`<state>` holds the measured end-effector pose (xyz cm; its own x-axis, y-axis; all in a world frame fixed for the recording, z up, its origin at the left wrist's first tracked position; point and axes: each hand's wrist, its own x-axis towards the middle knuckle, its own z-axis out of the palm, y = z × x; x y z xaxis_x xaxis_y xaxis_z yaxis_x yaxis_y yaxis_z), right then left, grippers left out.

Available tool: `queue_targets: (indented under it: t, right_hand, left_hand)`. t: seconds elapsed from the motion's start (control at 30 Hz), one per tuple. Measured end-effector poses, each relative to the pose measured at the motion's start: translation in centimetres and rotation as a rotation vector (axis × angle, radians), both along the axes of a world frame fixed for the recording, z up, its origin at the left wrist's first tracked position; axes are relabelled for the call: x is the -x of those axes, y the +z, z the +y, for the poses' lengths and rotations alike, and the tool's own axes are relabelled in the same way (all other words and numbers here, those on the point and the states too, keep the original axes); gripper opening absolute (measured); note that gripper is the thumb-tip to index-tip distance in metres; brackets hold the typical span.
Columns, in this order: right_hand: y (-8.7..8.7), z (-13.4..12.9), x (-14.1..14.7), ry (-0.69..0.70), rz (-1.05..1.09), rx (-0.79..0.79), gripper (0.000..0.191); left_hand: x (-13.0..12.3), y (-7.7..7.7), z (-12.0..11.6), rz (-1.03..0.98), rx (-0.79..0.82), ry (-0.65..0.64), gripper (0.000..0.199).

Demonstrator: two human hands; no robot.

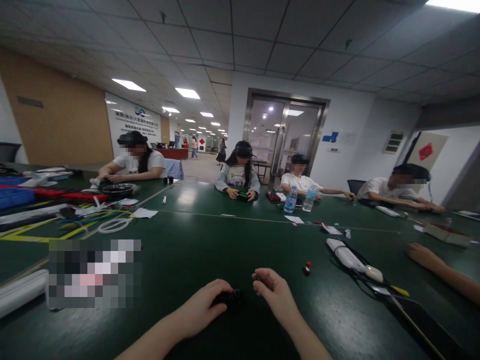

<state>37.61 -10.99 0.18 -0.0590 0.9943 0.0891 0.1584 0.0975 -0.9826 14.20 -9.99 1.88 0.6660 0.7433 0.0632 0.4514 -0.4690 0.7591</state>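
Note:
My left hand (202, 307) is closed around a small black part (234, 297) low over the green table, its thumb and fingers on the near side. What kind of part it is stays too dark to tell. To the right of it, my right hand (275, 292) is held up with thumb and fingertips brought together. Something tiny and dark shows at those fingertips, too small to name. A gap separates my two hands. Beyond my right hand, a small red and black piece (307, 270) lies on the table.
White power strips (345, 256) with black cables lie to the right, near a dark flat panel (423, 320). Another person's arm (442, 270) reaches in there. Two water bottles (290, 200) stand farther back. Coiled white cable (114, 225) lies left. Several people sit around the table.

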Motion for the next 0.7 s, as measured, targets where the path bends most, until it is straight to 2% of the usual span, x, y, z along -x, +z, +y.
queue_targets:
  t: [0.2, 0.43, 0.7]
  right_hand:
    - [-0.3, 0.1, 0.6, -0.041, 0.139, 0.022, 0.040]
    - [0.5, -0.4, 1.2, -0.072, 0.257, 0.114, 0.052]
    - [-0.1, -0.4, 1.0, -0.040, 0.102, 0.111, 0.045]
  left_hand:
    - [0.0, 0.0, 0.2, 0.006, -0.002, 0.008, 0.031]
    - [0.2, -0.2, 0.2, 0.007, 0.010, 0.003, 0.032]
    - [0.3, 0.4, 0.0, 0.000, 0.041, 0.030, 0.034]
